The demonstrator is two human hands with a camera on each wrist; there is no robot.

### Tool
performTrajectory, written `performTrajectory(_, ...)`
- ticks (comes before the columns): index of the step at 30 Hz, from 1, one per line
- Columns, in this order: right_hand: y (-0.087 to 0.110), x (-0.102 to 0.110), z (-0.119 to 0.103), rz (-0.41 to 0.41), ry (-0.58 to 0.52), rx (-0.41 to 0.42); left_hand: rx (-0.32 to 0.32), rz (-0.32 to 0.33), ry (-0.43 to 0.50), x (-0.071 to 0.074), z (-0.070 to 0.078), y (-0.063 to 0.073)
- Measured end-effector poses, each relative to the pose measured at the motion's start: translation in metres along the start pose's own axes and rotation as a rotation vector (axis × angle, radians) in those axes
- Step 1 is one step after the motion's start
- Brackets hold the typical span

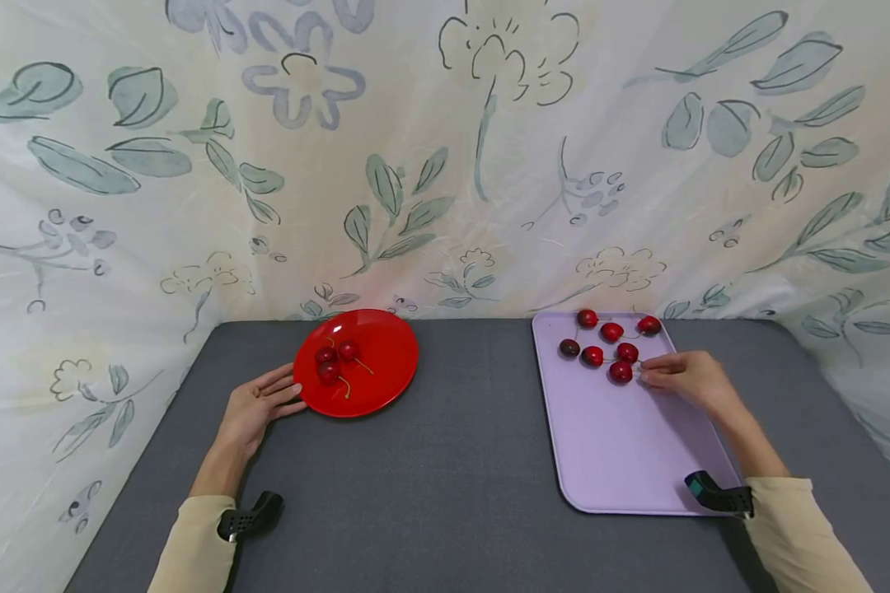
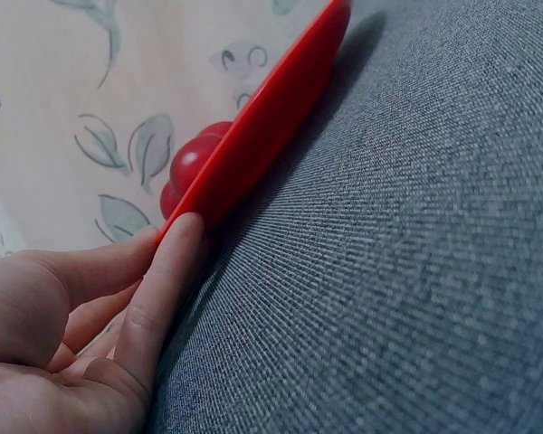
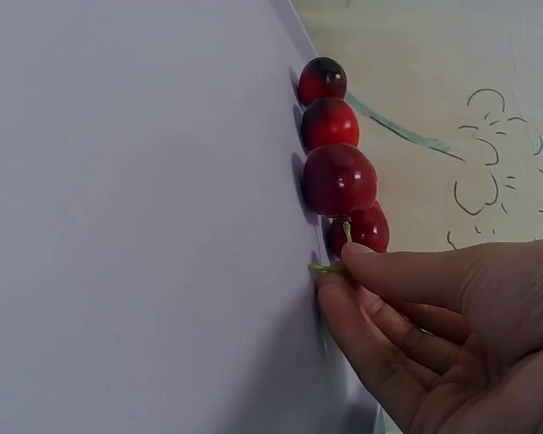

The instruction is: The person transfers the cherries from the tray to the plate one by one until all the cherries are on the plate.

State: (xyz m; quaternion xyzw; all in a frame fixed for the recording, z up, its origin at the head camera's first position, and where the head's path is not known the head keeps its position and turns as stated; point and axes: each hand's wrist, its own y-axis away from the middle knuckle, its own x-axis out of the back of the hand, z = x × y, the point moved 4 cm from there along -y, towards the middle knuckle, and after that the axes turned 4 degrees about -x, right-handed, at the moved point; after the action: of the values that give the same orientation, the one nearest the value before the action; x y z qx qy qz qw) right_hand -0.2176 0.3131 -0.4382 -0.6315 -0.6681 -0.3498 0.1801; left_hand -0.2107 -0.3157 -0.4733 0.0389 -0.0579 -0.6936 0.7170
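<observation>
My left hand [image 1: 255, 412] is at the near-left rim of a round red plate [image 1: 381, 387], pinching the edge between thumb and finger in the left wrist view. On that plate lie three dark red cherries [image 1: 329, 373], with green stems. My right hand [image 1: 686, 379] reaches over the lilac tray [image 1: 630, 453] and pinches a green stem [image 3: 347, 231] between thumb and forefinger. That stem leads to a dark red cherry [image 3: 339, 179], the nearest one in the right wrist view. Several other cherries [image 1: 592, 356] are grouped around it at the tray's far end.
A dark grey cloth [image 1: 475, 461] covers the table, and the plate and tray stand apart on it. Behind and at the sides hangs a pale curtain [image 1: 489, 231] with leaf and flower drawings. Both wrists wear black bands.
</observation>
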Motion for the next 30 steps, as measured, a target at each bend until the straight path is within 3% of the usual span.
performTrajectory(13, 0.006, 0.002, -0.007, -0.019, -0.052, -0.028, -0.015, -0.006, 0.005, -0.001, 0.001, 0.001)
performTrajectory(23, 0.006, -0.009, -0.021, -0.125, -0.318, -0.041, -0.008, 0.000, 0.000, -0.001, 0.001, 0.002)
performTrajectory(30, -0.002, -0.024, -0.038, -0.178, -0.430, -0.009, -0.012, 0.002, -0.013, -0.001, 0.002, 0.002)
